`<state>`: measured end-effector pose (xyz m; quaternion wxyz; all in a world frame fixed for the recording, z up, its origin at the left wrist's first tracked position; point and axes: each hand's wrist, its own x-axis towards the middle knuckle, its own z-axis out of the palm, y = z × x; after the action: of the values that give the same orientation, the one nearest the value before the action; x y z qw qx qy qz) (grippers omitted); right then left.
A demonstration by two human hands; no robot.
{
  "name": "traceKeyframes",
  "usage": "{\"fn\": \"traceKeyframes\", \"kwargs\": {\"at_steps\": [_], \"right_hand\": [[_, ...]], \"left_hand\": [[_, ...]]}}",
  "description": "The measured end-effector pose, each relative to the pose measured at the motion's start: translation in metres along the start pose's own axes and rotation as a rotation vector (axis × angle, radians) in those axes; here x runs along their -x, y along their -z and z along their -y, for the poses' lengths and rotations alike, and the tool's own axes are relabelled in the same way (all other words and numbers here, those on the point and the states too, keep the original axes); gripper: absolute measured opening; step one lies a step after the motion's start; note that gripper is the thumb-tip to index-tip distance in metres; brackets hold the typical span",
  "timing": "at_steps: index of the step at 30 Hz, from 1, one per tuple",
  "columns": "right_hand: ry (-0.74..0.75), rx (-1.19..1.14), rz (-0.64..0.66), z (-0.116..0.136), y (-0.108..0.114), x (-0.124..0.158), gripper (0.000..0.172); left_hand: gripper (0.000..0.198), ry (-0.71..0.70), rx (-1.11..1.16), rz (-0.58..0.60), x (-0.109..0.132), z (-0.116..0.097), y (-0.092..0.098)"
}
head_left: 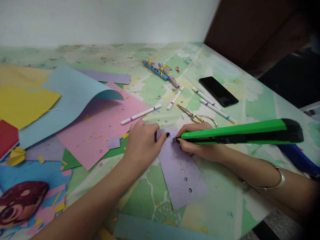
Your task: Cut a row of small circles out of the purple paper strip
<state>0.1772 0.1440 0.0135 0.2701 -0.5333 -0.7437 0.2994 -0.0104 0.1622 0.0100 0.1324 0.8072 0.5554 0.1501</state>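
Note:
A strip of light purple paper (pixel 178 180) lies flat on the table in front of me, with a row of small round holes along it. On its upper left edge rests my left hand (pixel 143 140), fingers curled and thumb pressing on the paper. My right hand (pixel 202 140) is closed around a green utility knife (pixel 237 130) held like a pen. The knife's front end meets the paper beside my left thumb; the blade tip is hard to make out. Gold-handled scissors (pixel 193 115) lie just beyond my right hand.
Left are sheets of pink (pixel 87 136), blue (pixel 60 106) and yellow paper (pixel 27 103), with scraps. Markers (pixel 141 114), a black phone (pixel 218 91) and rolled paper tubes (pixel 156 70) lie farther back. A dark red rounded object (pixel 23 201) sits at lower left.

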Motion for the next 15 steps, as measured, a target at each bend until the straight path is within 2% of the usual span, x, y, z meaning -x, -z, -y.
{"fn": "traceKeyframes", "kwargs": {"at_steps": [11, 15], "right_hand": [[0.041, 0.111, -0.009, -0.0011, -0.0019, 0.0006, 0.009], [0.040, 0.042, 0.017, -0.0008, 0.0011, -0.0024, 0.009]], "left_hand": [[0.041, 0.000, 0.017, -0.012, 0.0014, 0.0006, 0.0000], [0.040, -0.002, 0.044, -0.005, 0.0048, 0.0003, 0.0034]]}}
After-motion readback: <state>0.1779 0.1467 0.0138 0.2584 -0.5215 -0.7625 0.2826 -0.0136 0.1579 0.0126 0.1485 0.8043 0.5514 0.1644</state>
